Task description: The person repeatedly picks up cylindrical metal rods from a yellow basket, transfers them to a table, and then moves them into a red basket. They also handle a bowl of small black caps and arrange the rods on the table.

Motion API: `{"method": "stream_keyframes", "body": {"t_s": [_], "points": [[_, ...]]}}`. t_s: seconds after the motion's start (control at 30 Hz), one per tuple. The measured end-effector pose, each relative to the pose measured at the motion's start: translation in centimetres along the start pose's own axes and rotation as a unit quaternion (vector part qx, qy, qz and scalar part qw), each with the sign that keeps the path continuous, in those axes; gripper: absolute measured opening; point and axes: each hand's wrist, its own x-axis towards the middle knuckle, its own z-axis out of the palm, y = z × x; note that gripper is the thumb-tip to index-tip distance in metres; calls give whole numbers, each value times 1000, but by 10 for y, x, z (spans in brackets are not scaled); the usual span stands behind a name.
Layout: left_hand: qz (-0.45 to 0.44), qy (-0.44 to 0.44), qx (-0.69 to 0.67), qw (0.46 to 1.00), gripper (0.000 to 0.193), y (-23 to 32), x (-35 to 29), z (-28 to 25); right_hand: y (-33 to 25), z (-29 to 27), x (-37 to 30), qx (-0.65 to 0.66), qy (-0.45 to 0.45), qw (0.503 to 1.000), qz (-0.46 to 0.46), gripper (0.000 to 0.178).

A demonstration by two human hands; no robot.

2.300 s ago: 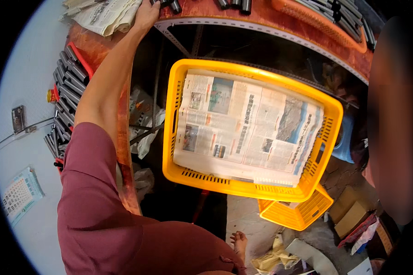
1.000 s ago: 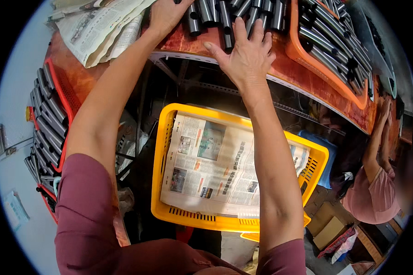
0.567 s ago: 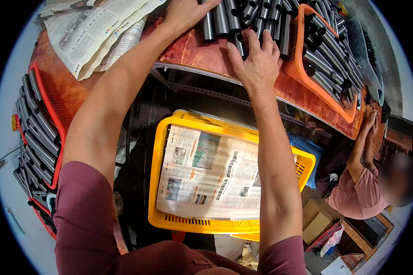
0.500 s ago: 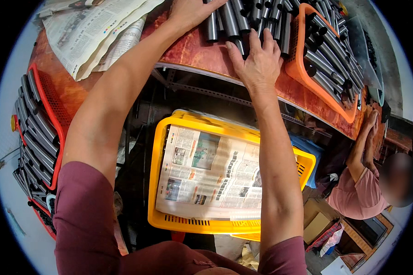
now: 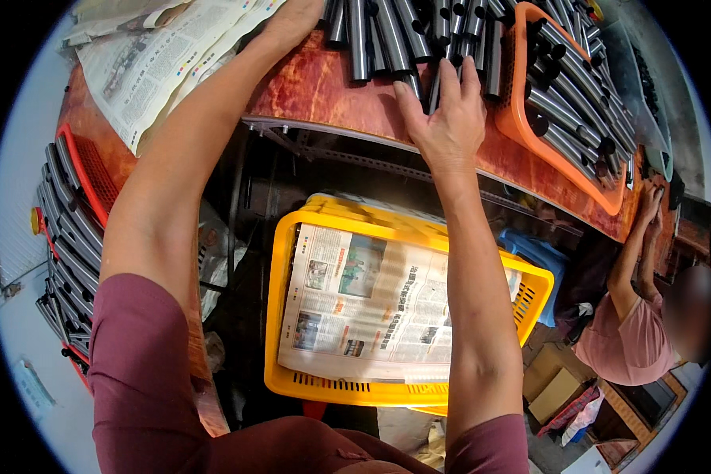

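Several dark, shiny metal tubes [image 5: 389, 43] lie in a pile on the red-brown table at the top. My right hand [image 5: 450, 118] rests at the near end of this pile, thumb and fingers stretched apart. Its fingertips touch the tubes, and a short tube end shows by the thumb. At the upper edge my left hand [image 5: 294, 22] is beside the newspaper sheets [image 5: 154, 75], left of the pile. Its fingers are cut off by the picture's edge, so their grip is hidden.
An orange basket [image 5: 521, 118] full of tubes stands right of the pile. At the left is a red basket [image 5: 87, 170] with more tubes. Below the table edge sits a yellow crate [image 5: 279, 316] with newspaper [image 5: 371, 308] in it. Another person [image 5: 628, 332] is at the right.
My left hand has moved left, away from the tubes and toward the newspaper sheets. My right hand stays at the near tube ends, its fingers slightly shifted. The whole view has shifted a little.
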Motion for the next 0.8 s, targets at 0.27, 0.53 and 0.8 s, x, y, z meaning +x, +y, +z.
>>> {"method": "stream_keyframes", "body": {"t_s": [0.27,0.53,0.8], "points": [[-64,-55,-77,993,43,-14,27,-8,-1,-2,4,-16,-6,1000,21,67],[-84,-46,-92,991,44,17,29,-15,5,3,2,-13,18,1000,-2,63],[-93,-48,-104,989,45,22,46,-9,11,7,2,-5,21,1000,2,61]]}}
